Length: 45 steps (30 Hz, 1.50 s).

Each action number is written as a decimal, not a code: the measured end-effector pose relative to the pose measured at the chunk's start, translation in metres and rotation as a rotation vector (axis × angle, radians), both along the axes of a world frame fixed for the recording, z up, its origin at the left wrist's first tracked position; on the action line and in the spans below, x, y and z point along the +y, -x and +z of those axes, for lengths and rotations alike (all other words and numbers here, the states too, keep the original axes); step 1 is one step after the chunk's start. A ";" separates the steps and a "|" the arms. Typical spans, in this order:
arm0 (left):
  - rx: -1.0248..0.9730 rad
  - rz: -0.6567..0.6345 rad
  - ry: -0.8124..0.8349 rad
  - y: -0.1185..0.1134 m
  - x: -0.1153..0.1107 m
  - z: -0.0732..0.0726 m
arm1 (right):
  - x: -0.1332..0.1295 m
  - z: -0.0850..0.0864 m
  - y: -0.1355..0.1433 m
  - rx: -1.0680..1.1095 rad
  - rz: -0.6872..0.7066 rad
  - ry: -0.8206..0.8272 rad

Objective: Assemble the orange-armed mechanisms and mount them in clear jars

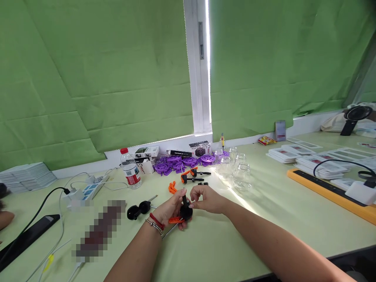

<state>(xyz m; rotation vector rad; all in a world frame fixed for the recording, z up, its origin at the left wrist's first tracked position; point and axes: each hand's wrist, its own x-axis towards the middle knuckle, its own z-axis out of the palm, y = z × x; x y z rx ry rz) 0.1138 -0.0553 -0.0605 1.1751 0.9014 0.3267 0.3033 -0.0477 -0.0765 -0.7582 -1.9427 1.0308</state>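
Observation:
My left hand (pixel 169 210), with a red band and metal bangles at the wrist, is closed around a black part with an orange lever and a thin metal rod (pixel 186 212). The rod points down to the left. From the right, my right hand (pixel 208 198) pinches at the top of this part, thumb and forefinger together; anything between the fingertips is too small to make out. Left of my hands lie two black rounded pieces (pixel 139 210) with a metal rod. Just beyond them are an orange piece (pixel 172 187) and orange-and-black clamp-like parts (pixel 192 179).
Purple openwork pieces (pixel 179 163), small boxes (pixel 147 152) and glass jars (pixel 241 178) line the back. A water bottle (pixel 131 170) stands left, near a power strip (pixel 93 188) and cables. At right are card stacks (pixel 315 166) and a yellow-black bar (pixel 329 192).

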 end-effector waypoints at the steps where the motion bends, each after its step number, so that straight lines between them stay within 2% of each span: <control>1: 0.002 0.019 -0.004 0.000 0.000 0.000 | 0.000 -0.001 0.000 -0.024 -0.013 0.042; 4: -0.014 0.102 -0.057 0.000 -0.002 0.004 | -0.004 -0.001 0.002 -0.043 0.037 0.157; 7: -0.052 0.221 -0.216 0.000 -0.005 0.009 | -0.010 0.000 0.008 0.050 0.171 0.312; 9: 0.005 0.315 -0.411 0.000 -0.008 0.012 | -0.013 0.000 0.013 0.142 0.263 0.463; 11: 0.128 0.390 -0.679 -0.001 -0.010 0.012 | -0.015 0.000 0.017 0.219 0.330 0.593; 13: 0.247 0.410 -0.974 -0.002 -0.011 0.010 | -0.016 -0.002 0.019 0.278 0.343 0.666; 15: 0.323 0.369 -1.215 -0.004 -0.012 0.006 | -0.016 -0.003 0.018 0.315 0.317 0.681; 17: 0.384 0.321 -1.377 -0.005 -0.011 0.001 | -0.015 -0.005 0.017 0.324 0.288 0.657; 21: 0.499 0.334 -1.584 -0.005 -0.005 -0.006 | -0.007 -0.009 0.012 0.251 0.202 0.544; 23: 0.542 0.394 -1.651 -0.003 -0.002 -0.008 | 0.002 -0.009 0.008 0.173 0.077 0.439; 25: 0.577 0.497 -1.674 -0.001 0.002 -0.010 | 0.017 -0.008 -0.001 0.070 -0.136 0.275; 28: 0.627 0.685 -1.621 0.002 0.008 -0.011 | 0.044 -0.002 -0.019 -0.198 -0.508 -0.033; 30: 0.665 0.793 -1.545 0.005 0.012 -0.013 | 0.062 0.001 -0.031 -0.404 -0.726 -0.094; 31: 0.687 0.838 -1.496 0.006 0.015 -0.014 | 0.070 0.001 -0.036 -0.438 -0.774 -0.088; 36: 0.784 0.991 -1.259 0.014 0.025 -0.017 | 0.095 -0.007 -0.044 -0.534 -0.869 -0.005; 45: 0.823 0.987 -1.175 0.012 0.025 -0.017 | 0.106 -0.020 -0.040 -0.633 -0.901 0.069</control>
